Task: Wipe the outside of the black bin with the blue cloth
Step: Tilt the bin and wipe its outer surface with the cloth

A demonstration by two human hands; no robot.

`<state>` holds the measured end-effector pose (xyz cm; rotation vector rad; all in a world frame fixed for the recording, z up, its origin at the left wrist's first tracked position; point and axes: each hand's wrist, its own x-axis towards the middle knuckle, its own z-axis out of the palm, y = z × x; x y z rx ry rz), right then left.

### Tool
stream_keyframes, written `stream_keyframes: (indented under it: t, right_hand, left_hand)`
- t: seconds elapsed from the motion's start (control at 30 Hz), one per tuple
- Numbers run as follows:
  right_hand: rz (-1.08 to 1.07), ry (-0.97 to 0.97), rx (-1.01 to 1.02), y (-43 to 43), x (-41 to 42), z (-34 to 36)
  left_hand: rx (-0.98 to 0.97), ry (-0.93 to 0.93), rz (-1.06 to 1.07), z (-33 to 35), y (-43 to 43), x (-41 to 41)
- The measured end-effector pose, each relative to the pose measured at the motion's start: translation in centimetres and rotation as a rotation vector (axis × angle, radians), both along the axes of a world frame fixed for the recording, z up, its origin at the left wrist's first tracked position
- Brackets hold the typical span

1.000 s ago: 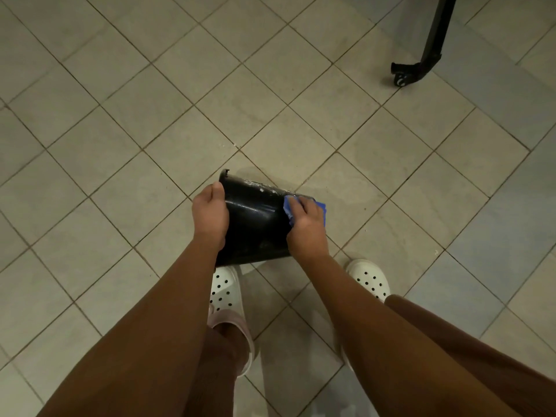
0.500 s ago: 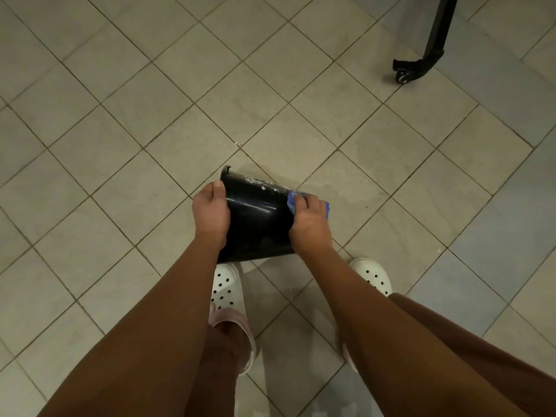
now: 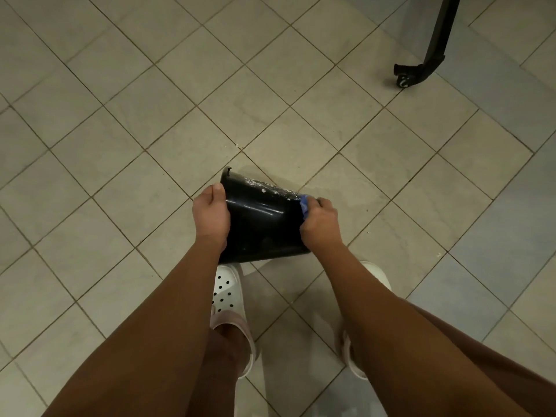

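The black bin point(image 3: 261, 224) lies on its side between the two hands, low over the tiled floor point(image 3: 120, 130) just ahead of the white clogs point(image 3: 227, 291). The left hand point(image 3: 210, 213) is wrapped round its left end, and the right hand point(image 3: 320, 221) is clenched on the bunched blue cloth point(image 3: 304, 206) at its right end. That glossy shell could slip from so slight a hold and drop on the toes, and I'd guess the balled-up cloth may skip the white specks point(image 3: 264, 186) along the far side. I can read no brand, label or writing anywhere.
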<state>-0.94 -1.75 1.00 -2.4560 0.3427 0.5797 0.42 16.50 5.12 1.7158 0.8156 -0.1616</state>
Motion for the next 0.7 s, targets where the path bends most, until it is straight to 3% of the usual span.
stream_keyframes:
  t: [0.1,0.23,0.33,0.53,0.7]
  right_hand:
    - [-0.143,0.044,0.048,-0.3,-0.1,-0.4]
    - [-0.246,-0.118,0.071,-0.6,-2.0,-1.0]
    - [-0.261,-0.257,0.153,-0.8,-4.4,-1.7]
    - [-0.214,-0.387,0.204,-0.7,-7.2,-3.0]
    - [0.027,-0.509,0.107,-0.2,-10.2,-4.2]
  left_hand:
    - [-0.103,0.045,0.016,0.3,0.2,0.3]
    - [-0.247,0.248,-0.073,1.3,0.1,2.1]
    - [-0.026,0.36,-0.177,1.7,-0.3,3.5]
    - [0.202,0.286,-0.22,0.5,0.4,4.3]
    - [0.384,0.16,-0.243,0.1,0.1,2.7]
